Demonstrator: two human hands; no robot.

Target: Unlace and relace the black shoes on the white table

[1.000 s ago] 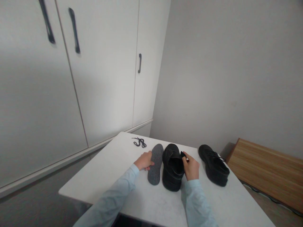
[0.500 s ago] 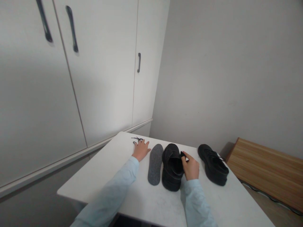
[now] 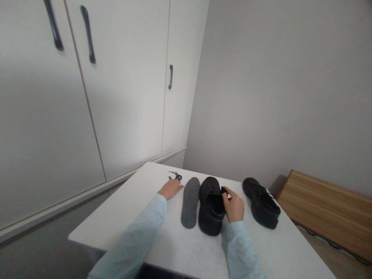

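A black shoe (image 3: pixel 210 224) stands on the white table with its opening facing me and no lace visible in it. At its right side my right hand (image 3: pixel 234 205) is closed, pinching a black flap (image 3: pixel 223 190) that looks like part of this shoe's upper. My left hand (image 3: pixel 171 189) lies low over the table, fingers stretched forward, touching or just beside a loose black shoelace (image 3: pixel 176 176); its fingertips partly cover the lace. Between the left hand and the shoe lies a grey felt insole (image 3: pixel 190 203), flat on the table.
A second black shoe (image 3: pixel 263 205), laced, stands to the right on the white table (image 3: pixel 128 209). Beyond the table's right edge is a wooden board or low furniture (image 3: pixel 328 209) with a cable along it. White cupboards (image 3: pixel 130 97) with dark handles rise behind on the left.
My left hand has drawn its fingers closer together, and the shoelace has shifted to the right under them. The right hand keeps its pinch beside the shoe.
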